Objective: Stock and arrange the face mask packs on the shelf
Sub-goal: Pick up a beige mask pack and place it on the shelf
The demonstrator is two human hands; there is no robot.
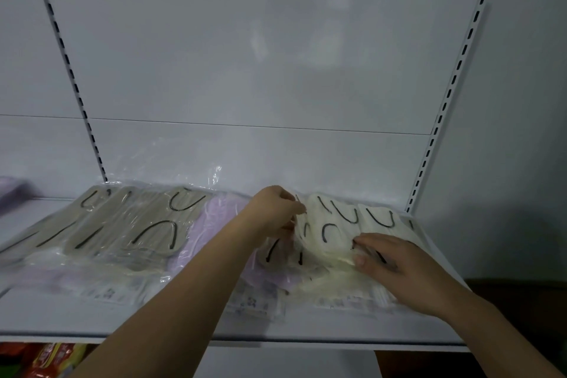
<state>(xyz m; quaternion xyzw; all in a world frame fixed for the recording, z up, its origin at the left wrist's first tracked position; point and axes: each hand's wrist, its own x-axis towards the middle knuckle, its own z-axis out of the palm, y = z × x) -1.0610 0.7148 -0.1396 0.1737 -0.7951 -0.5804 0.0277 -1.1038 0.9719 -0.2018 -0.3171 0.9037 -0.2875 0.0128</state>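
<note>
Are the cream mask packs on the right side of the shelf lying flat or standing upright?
Lying flat. The cream mask packs overlap one another on the shelf, faces up, ear loops visible; the right hand lies on top of them.

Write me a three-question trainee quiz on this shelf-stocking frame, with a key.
1. True or false: both hands touch the cream mask packs.
2. What colour are the packs lying between the beige packs and the cream ones?
3. Which hand lies flatter: A left hand, B right hand?

Key: 1 true. 2 lilac: the lilac packs. 3 B; the left one pinches a pack's edge.
</note>
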